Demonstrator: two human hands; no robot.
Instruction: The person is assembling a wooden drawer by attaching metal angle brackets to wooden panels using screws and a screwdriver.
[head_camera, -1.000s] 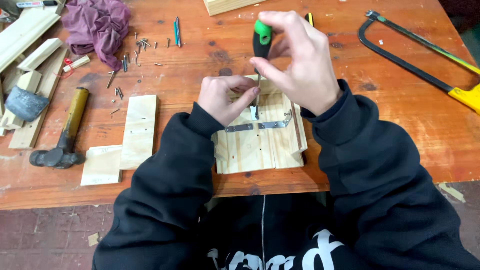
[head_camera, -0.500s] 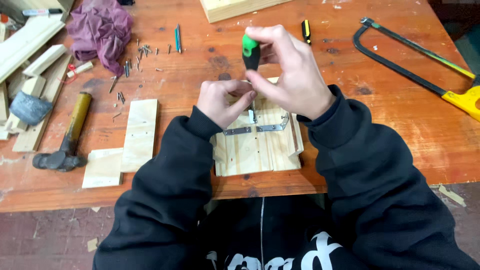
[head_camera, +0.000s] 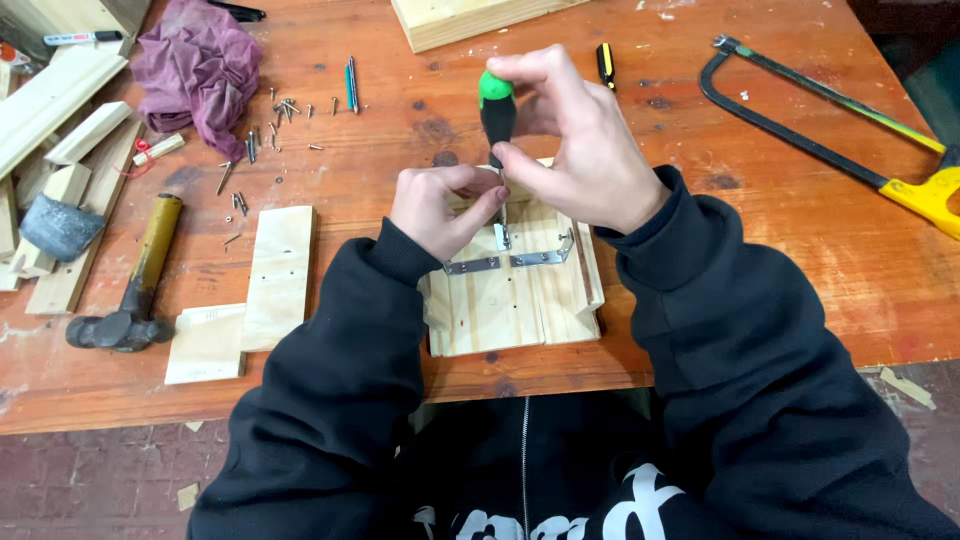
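Screwdriver (head_camera: 497, 108): your right hand (head_camera: 575, 150) gripped it upright, unmoved since before; left hand (head_camera: 440, 205) pinched its tip at bracket (head_camera: 510, 260).

Bench (head_camera: 780, 230): worn, matt reddish wood. Pale, smooth wooden piece (head_camera: 515, 300) bears shiny metal brackets (head_camera: 510, 262). Above it, screwdriver (head_camera: 497, 112) handle glossy green-black plastic. Left of it, crumpled purple cloth (head_camera: 200, 65).

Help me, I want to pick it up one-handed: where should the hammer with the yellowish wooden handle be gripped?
Grip the hammer with the yellowish wooden handle mid-handle, coming from above. It lies flat on the orange wooden table, shaft bare, its dark head toward the near edge.
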